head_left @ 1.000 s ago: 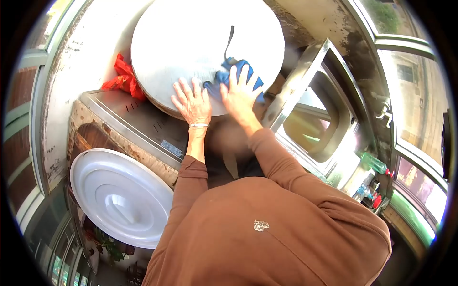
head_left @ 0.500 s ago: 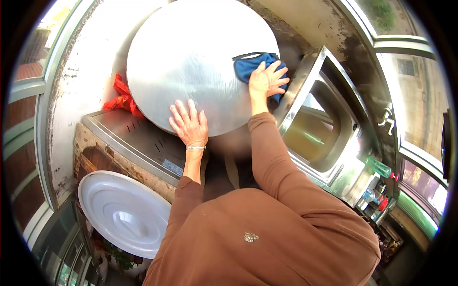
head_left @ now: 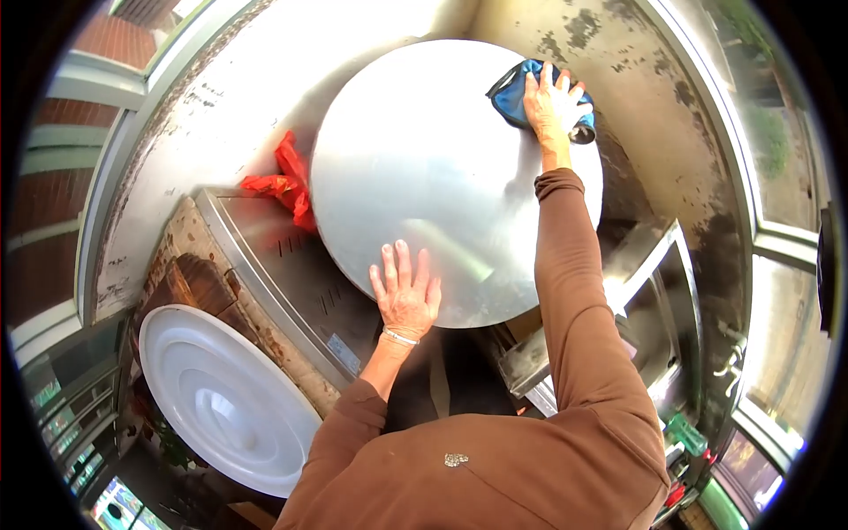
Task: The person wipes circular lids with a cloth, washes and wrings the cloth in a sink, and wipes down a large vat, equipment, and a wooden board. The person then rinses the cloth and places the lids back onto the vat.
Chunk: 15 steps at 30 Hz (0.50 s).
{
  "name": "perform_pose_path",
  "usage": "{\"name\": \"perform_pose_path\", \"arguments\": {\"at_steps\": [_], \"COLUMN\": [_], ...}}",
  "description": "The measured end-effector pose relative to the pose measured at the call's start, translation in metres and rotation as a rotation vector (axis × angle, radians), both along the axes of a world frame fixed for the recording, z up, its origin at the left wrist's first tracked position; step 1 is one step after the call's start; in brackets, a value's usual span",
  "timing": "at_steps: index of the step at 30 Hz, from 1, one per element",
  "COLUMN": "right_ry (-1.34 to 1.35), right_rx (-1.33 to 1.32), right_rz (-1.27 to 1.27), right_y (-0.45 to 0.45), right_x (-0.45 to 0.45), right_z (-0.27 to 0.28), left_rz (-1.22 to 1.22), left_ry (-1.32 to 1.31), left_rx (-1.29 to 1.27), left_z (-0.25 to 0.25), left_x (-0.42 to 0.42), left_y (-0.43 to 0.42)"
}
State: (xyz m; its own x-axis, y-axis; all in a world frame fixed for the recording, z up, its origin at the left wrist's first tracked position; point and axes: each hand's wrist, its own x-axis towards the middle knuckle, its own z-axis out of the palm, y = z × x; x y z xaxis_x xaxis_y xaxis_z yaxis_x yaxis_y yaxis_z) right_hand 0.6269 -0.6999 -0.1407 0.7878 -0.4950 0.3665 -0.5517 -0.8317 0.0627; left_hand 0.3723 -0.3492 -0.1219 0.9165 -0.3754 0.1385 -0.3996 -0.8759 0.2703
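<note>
A large round silvery disc (head_left: 424, 168) fills the upper middle of the view. Near its upper right edge, my right hand (head_left: 554, 104) lies spread on a blue cloth (head_left: 511, 95) with dark edging, pressing it against the surface. My left hand (head_left: 406, 296), with a bracelet at the wrist, rests with fingers apart on the disc's lower edge and holds nothing.
A red plastic bag (head_left: 290, 184) sits left of the disc, by a metal appliance (head_left: 291, 265). A white round lid (head_left: 225, 402) stands lower left. On the right are a metal-framed sink (head_left: 649, 265), a tap (head_left: 731, 369) and a green bottle (head_left: 685, 433).
My right hand has moved the blue cloth from the disc's lower right up to its upper right edge. My left hand stays near the lower edge. The camera view has shifted.
</note>
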Motion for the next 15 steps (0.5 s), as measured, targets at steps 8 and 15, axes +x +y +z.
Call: {"name": "perform_pose_path", "arguments": {"at_steps": [8,15], "right_ry": [-0.125,-0.069], "right_rx": [0.016,-0.002], "right_rz": [0.5,0.899], "right_y": [0.128,0.233], "right_x": [0.085,0.071], "right_z": [0.005,0.015], "left_rz": [0.024,0.021], "left_ry": [0.0,-0.029], "left_rx": [-0.073,-0.106], "left_z": [-0.003,-0.004], "left_x": [-0.001,-0.001], "left_y": [0.002,0.004]}}
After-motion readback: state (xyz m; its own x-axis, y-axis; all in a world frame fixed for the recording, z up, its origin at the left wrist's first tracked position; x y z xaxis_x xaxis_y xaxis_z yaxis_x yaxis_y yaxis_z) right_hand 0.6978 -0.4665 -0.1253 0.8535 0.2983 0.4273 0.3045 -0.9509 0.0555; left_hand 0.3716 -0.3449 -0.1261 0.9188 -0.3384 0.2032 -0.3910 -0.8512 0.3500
